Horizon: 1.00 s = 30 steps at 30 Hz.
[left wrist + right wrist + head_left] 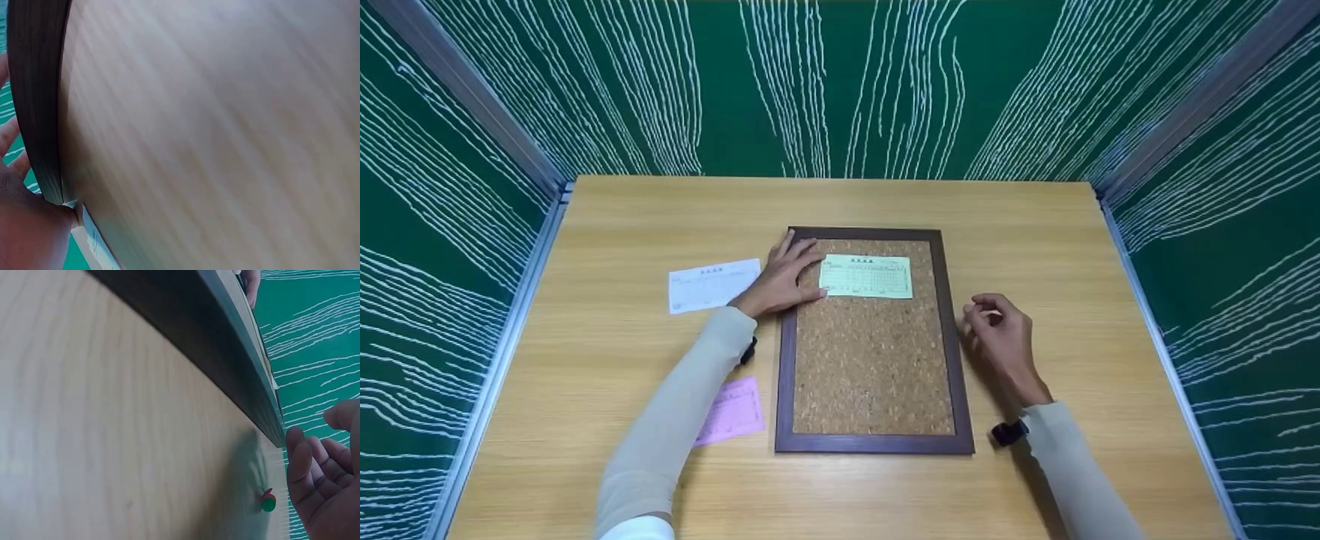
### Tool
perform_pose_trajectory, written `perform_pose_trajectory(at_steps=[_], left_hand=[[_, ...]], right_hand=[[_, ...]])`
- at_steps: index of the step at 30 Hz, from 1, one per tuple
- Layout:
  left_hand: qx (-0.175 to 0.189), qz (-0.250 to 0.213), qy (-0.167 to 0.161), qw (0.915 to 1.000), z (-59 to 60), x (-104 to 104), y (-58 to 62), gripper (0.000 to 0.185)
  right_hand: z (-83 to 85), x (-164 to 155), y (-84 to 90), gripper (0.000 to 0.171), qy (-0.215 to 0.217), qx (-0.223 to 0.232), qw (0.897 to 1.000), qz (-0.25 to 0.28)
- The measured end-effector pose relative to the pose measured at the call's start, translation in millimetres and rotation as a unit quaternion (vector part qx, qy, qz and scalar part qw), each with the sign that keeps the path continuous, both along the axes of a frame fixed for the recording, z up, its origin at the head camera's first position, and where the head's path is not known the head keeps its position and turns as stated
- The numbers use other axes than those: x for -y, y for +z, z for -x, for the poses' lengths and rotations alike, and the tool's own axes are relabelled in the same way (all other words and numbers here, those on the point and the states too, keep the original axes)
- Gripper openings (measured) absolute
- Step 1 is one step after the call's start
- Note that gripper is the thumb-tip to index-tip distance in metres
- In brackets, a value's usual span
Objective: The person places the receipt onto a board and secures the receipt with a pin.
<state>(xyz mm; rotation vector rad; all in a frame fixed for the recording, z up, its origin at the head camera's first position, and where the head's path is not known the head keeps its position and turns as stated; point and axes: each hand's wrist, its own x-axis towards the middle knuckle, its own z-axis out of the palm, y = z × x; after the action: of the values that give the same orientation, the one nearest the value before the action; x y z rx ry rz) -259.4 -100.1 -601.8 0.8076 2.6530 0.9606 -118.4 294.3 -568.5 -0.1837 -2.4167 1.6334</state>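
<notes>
A cork board [874,360] in a dark brown frame lies on the table, with a light green printed slip [866,277] flat on its upper part. My left hand [784,277] rests over the frame's upper left side with spread fingers. Its thumb and a fingertip touch the slip's left end. To the right of the board hovers my right hand [1001,334], fingers loosely bent and apart from the thumb, with nothing visible between them. Near it in the right wrist view, small red and green push pins [268,502] lie on the tabletop.
A white printed slip [712,286] lies on the table left of the board, partly behind the left hand. Lower down, a pink slip [735,411] is partly covered by the left sleeve. Green walls [885,90] with white wavy lines surround the wooden table [870,499].
</notes>
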Motion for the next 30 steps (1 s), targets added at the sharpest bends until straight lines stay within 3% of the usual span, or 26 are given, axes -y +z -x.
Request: perform_pose_trajectory(at_steps=[9, 30], left_hand=[[-0.008, 0.017, -0.002, 0.9998, -1.6, 0.3, -0.6, 0.078], [-0.012, 0.023, -0.01, 0.9996, -1.3, 1.1, 3.6, 0.079]], right_hand=[[8.0, -18.1, -28.5, 0.021, -0.007, 0.011, 1.0, 0.014], [13.3, -25.7, -32.3, 0.024, -0.004, 0.011, 1.0, 0.01]])
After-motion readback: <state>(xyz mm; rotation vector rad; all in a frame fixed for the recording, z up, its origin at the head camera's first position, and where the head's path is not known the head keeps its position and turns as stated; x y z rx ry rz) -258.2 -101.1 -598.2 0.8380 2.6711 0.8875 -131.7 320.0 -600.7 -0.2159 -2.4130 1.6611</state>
